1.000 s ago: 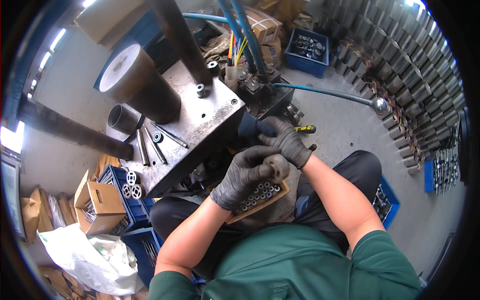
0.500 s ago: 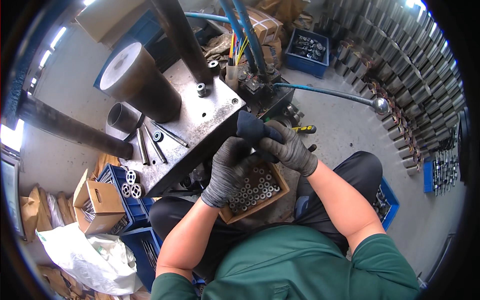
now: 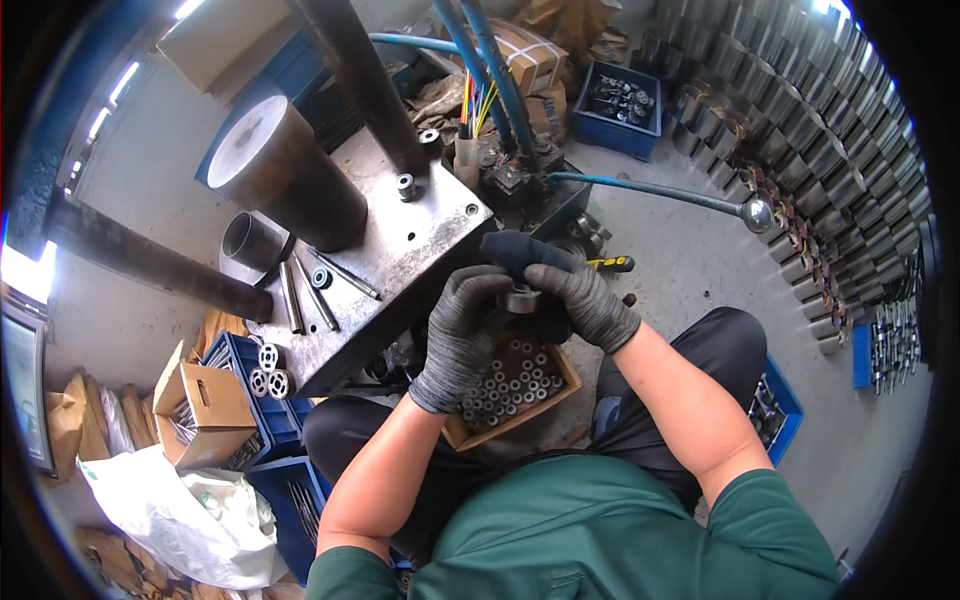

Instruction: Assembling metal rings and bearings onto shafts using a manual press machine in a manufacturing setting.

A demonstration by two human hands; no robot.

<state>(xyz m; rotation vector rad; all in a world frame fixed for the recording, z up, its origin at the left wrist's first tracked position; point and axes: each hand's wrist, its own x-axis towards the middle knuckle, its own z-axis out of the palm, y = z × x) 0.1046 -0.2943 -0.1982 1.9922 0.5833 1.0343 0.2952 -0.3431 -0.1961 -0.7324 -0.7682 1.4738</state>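
Observation:
My left hand [image 3: 455,335], in a grey knitted glove, curls its fingers against the left side of a short metal ring [image 3: 520,298]. Its fingertips also meet the edge of a dark cloth [image 3: 518,252]. My right hand [image 3: 592,305], gloved alike, is closed on that cloth, with its thumb near the top of the ring. Part of the ring is hidden by fingers and cloth. Below both hands, an open brown box [image 3: 515,428] holds several small ring-shaped metal parts [image 3: 510,385].
A steel table [image 3: 445,225] stands ahead on the left, carrying a large metal cylinder [image 3: 290,180], a short tube [image 3: 250,240] and rods [image 3: 318,302]. A blue lever [image 3: 650,188] with a ball end reaches right. Stacked metal cylinders [image 3: 800,140] line the right side.
The metal ring now shows between my hands, where it was mostly covered before. The cloth has shifted slightly down and lies flatter, and my left fingers have risen.

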